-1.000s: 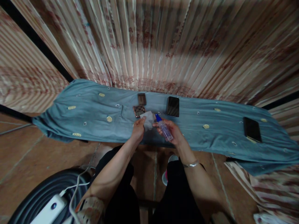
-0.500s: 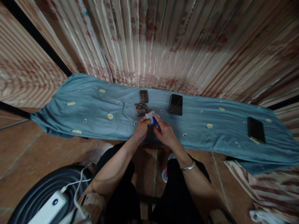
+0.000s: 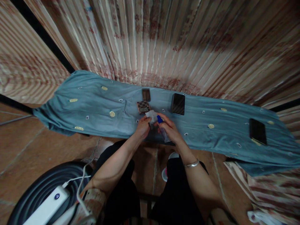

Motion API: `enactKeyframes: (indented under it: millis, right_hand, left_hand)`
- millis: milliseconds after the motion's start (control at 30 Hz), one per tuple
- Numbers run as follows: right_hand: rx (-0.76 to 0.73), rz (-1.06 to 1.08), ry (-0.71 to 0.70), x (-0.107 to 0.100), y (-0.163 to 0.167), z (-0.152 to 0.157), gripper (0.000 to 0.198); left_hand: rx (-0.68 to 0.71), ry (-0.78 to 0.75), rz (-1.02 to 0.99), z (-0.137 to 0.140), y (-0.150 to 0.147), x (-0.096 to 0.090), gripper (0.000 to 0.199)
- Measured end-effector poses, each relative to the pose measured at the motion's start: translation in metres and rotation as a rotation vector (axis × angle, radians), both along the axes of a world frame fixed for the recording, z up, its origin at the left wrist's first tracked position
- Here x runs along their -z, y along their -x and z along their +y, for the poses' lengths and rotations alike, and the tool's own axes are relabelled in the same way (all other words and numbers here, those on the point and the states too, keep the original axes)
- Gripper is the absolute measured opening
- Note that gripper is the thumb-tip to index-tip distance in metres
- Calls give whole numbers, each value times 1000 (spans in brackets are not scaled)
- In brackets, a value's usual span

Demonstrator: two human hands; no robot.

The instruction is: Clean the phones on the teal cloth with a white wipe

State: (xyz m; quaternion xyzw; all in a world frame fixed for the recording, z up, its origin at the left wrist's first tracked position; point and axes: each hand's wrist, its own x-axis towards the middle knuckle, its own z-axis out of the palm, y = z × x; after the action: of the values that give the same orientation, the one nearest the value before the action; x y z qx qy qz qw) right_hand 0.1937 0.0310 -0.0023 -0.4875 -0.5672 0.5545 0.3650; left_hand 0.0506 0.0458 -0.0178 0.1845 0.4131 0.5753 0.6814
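Observation:
My left hand [image 3: 142, 128] is closed on a small white cloth [image 3: 151, 115], pinched over the front part of the bench. In my right hand [image 3: 172, 130] is a small spray bottle [image 3: 165, 136] with a blue head and a clear body, tilted, its head close to the cloth. Just beyond the cloth lies a checkered device that looks like a phone [image 3: 142, 107]. A small dark rectangular device [image 3: 146, 94] sits right behind it. To the right, a black-screened device [image 3: 178, 104] rests flat.
A blue-green patterned cloth [image 3: 98, 109] covers the long bench. Another dark device [image 3: 257, 131] lies at its right end. Behind hangs a pleated curtain [image 3: 145, 40]. At lower left, a white power bank [image 3: 47, 206] with a cable lies on a black round ribbed object [image 3: 30, 190].
My right hand has moved slightly right and turned the spray bottle, so its clear body now shows. More of the white cloth is visible. The view has shifted a little.

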Motion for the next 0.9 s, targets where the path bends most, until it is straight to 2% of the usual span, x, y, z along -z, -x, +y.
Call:
enactKeyframes:
  millis: [67, 167, 400, 667, 767, 900]
  right_hand:
    - [-2, 117, 88, 0, 3, 1, 61]
    - [21, 174, 106, 2, 8, 3, 58]
    - [55, 93, 4, 8, 12, 6, 50]
    - [23, -81, -106, 17, 7, 9, 53]
    - [33, -229, -169, 19, 0, 10, 59]
    - [102, -608, -346, 23, -12, 10, 70]
  left_hand:
    - [43, -7, 17, -2, 0, 0, 16]
    - [98, -20, 21, -4, 0, -1, 16]
    - [85, -16, 18, -4, 2, 1, 18]
    - [69, -24, 9, -4, 4, 2, 17]
    - [37, -35, -41, -2, 6, 1, 18]
    - [-24, -45, -98, 2, 9, 1, 22]
